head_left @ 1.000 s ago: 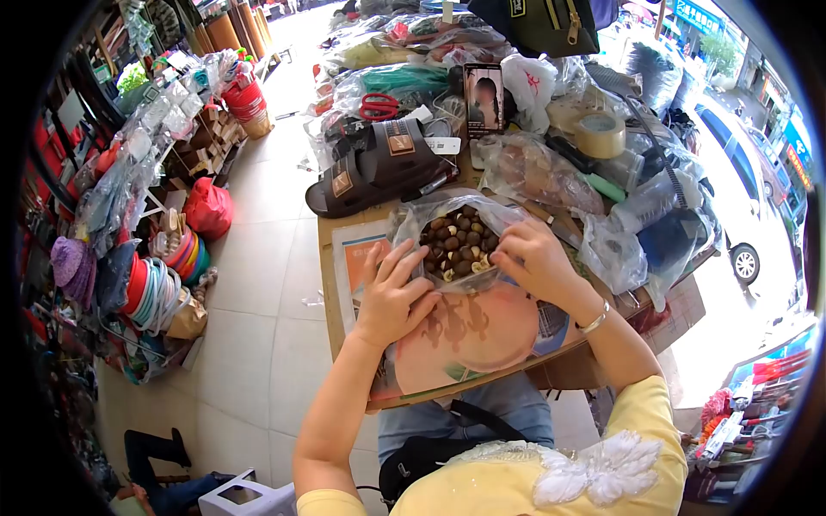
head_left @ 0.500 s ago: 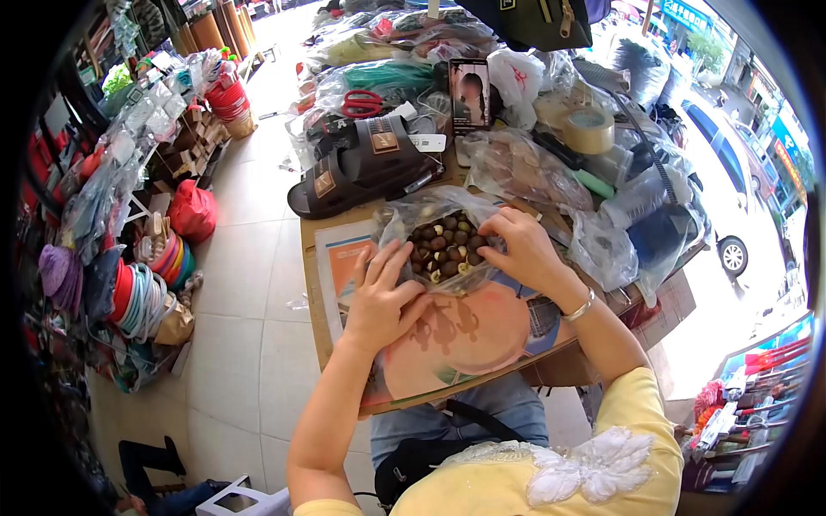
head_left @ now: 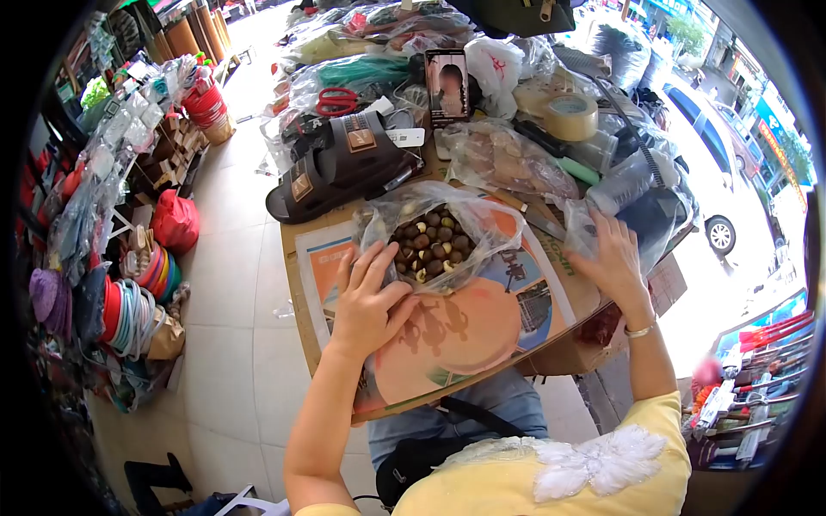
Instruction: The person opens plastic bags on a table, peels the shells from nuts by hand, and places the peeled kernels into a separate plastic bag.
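Observation:
A clear plastic bag [head_left: 492, 225] lies spread on the table, its mouth wide. In it are several round brown nuts [head_left: 430, 245], a few showing pale yellowish parts. My left hand [head_left: 370, 297] rests on the bag's near left edge, fingers stretched out and thumb apart. Off to the right of the nuts, my right hand [head_left: 613, 262] reaches over another clear plastic bag [head_left: 583, 230] at the table's right side. Its fingers are extended and spread from the thumb, and I see nothing held in them. A printed orange sheet [head_left: 456, 335] lies under the nut bag.
Behind the bag sit dark brown sandals [head_left: 331, 163], red-handled scissors [head_left: 336, 101], an upright phone [head_left: 447, 86] and a tape roll [head_left: 571, 117]. Plastic-wrapped goods [head_left: 512, 159] crowd the right. Stacked wares [head_left: 142, 301] line the left floor; a white car [head_left: 705, 155] stands outside.
My right hand has left the nut bag and moved right to the other plastic bag. My left hand stays at the nut bag's edge. The view has shifted slightly.

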`<state>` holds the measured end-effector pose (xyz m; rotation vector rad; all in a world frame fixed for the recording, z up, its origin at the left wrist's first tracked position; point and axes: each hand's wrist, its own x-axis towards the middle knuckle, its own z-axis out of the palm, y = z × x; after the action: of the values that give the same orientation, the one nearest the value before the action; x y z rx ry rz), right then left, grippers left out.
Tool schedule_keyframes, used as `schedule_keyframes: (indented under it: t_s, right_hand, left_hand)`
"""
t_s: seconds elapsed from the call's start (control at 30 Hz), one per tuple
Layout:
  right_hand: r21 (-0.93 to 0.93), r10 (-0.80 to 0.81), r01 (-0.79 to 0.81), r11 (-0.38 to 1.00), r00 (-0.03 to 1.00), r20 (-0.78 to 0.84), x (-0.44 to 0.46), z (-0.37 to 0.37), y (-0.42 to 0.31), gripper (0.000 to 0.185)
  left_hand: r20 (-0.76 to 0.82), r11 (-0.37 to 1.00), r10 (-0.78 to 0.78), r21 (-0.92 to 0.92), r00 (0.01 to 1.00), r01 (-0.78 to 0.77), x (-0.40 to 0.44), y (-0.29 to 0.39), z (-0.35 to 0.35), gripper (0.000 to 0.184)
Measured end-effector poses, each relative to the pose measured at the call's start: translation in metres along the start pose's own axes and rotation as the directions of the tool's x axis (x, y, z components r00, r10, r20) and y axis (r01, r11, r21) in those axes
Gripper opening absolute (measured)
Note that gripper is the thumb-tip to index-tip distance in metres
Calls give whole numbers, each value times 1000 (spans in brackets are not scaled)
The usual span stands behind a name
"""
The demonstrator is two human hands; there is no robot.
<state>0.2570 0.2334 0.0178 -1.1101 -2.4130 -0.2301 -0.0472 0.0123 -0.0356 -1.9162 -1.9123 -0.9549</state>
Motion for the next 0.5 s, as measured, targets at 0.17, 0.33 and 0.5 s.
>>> schedule_keyframes:
  t_s: [0.17, 0.33, 0.5]
  right_hand:
    - [350, -62, 39, 936, 997, 54, -9, 14, 9, 17]
    - [541, -564, 478, 692, 826, -7, -5, -6, -65, 18]
    - [681, -705, 557, 475, 704, -84, -21, 4, -105, 20]
  left_hand:
    - [-15, 1000, 8, 14, 1000, -8, 0, 2, 1, 15]
    - [-29, 999, 22, 36, 999, -20, -2, 2, 0, 14]
    - [-135, 997, 62, 51, 989, -56, 0, 14, -5, 32]
